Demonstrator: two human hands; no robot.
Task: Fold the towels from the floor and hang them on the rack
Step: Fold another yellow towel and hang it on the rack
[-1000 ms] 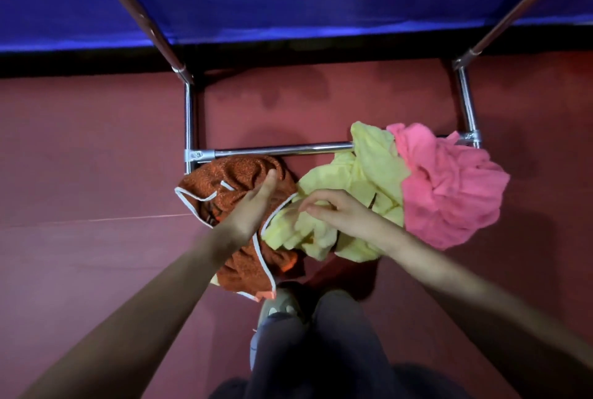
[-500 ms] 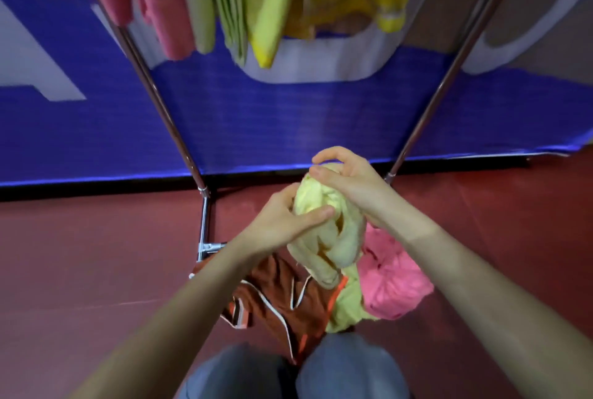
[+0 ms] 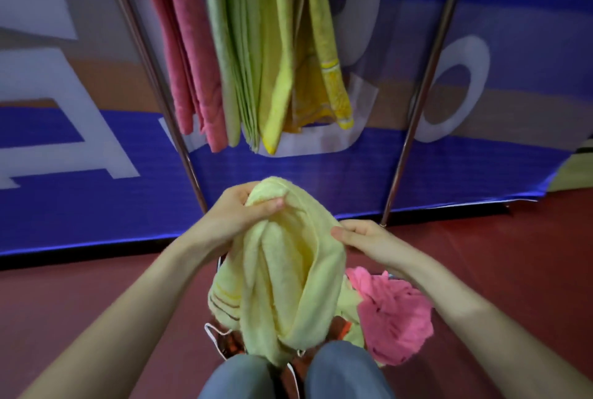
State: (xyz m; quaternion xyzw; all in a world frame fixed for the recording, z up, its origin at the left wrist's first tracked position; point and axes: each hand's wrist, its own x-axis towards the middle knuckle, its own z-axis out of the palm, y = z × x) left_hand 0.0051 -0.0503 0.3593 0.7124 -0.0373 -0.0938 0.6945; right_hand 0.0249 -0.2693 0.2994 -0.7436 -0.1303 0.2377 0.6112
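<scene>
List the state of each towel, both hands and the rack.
pale yellow towel: unfolded, bunched, held in both hands
left hand: grips its top
right hand: pinches its edge
pink towel: crumpled on the floor
brown towel: on the floor, mostly hidden
rack: upright, carries hung towels

I see a blue banner (image 3: pixel 96 215) across the back, printed with big white letters (image 3: pixel 48 77) and a brownish band. A black strip (image 3: pixel 96 256) runs under its bottom edge where it meets the red floor (image 3: pixel 513 270). A pale yellowish patch (image 3: pixel 577 170) shows at the far right edge.
</scene>
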